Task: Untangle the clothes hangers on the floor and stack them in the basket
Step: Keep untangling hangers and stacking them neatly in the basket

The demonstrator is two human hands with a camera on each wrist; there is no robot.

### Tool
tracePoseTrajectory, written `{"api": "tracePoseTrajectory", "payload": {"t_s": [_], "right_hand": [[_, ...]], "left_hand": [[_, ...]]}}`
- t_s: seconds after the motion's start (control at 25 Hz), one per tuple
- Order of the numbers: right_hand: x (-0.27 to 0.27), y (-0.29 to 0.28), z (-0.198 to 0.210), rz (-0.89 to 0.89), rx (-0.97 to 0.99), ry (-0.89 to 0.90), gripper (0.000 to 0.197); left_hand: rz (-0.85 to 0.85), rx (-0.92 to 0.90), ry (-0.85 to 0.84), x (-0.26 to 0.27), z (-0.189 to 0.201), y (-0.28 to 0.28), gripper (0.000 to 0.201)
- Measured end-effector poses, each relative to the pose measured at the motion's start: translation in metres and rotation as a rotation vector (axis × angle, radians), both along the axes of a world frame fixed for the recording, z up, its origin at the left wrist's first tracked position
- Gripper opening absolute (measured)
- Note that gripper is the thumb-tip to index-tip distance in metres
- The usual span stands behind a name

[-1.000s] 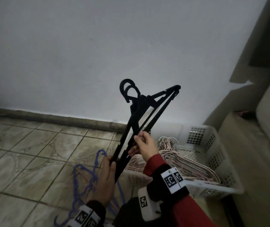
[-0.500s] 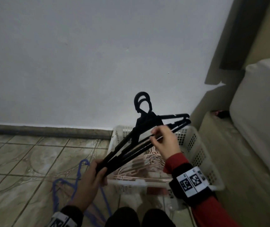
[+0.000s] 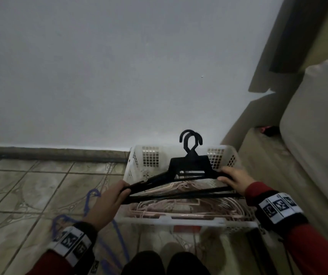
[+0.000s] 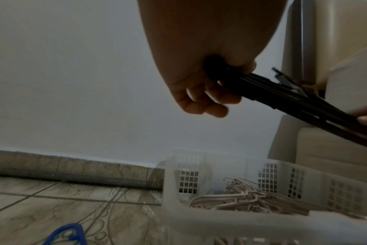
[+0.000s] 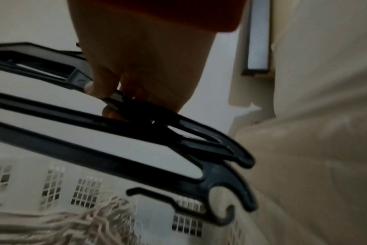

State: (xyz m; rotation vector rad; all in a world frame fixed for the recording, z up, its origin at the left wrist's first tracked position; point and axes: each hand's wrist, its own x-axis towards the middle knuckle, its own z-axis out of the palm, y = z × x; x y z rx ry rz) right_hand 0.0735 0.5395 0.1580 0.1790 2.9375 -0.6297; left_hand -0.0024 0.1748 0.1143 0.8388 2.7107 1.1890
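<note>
Two hands hold one bundle of black hangers (image 3: 187,175) level over the white basket (image 3: 171,220): the left hand (image 3: 107,201) has its fingers curled round the bundle's left arm-ends, and the right hand (image 3: 234,180) grips the right shoulder end. The bundle's long axis runs left to right, about parallel to the basket's near rim, with the hooks pointing away toward the wall. It hangs above the pink hangers (image 3: 179,205) already lying inside, not touching them, so I judge the coming move to be a straight lowering. Neither hand is clearly nearer to the basket floor; the left end sits slightly lower and close to the basket's left wall, which could catch.

From the right wrist, the notched hanger tips (image 5: 230,174) stick out past the fingers (image 5: 98,86) toward the basket's right wall, hidden in the head view. From the left wrist, a clear gap shows between bundle and pink pile (image 4: 251,200). Blue hangers (image 3: 91,215) lie on the tiled floor (image 3: 30,195) to the left, untouched
</note>
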Motion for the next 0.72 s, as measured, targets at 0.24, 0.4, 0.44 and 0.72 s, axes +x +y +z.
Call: {"api": "tracePoseTrajectory", "payload": {"t_s": [0.24,0.4,0.44,0.72], "right_hand": [[-0.024,0.018,-0.053,-0.142,-0.014,-0.137,0.032],[-0.038,0.018,-0.084,-0.05,0.195,-0.52,0.039],[-0.04,0.015,-0.088,-0.032,0.243,-0.595,0.041],[-0.052,-0.032,-0.069,0.063,0.196,-0.345,0.036]], "left_hand": [[0.118,-0.29,0.06,-0.045,-0.021,0.055,0.019],[-0.071,-0.708,-0.092,-0.055,-0.04,0.064,0.032],[-0.091,-0.708,-0.141,-0.055,-0.039,0.063,0.034],[0.189,-0.069,-0.218,-0.041,-0.03,-0.017,0.025]]}}
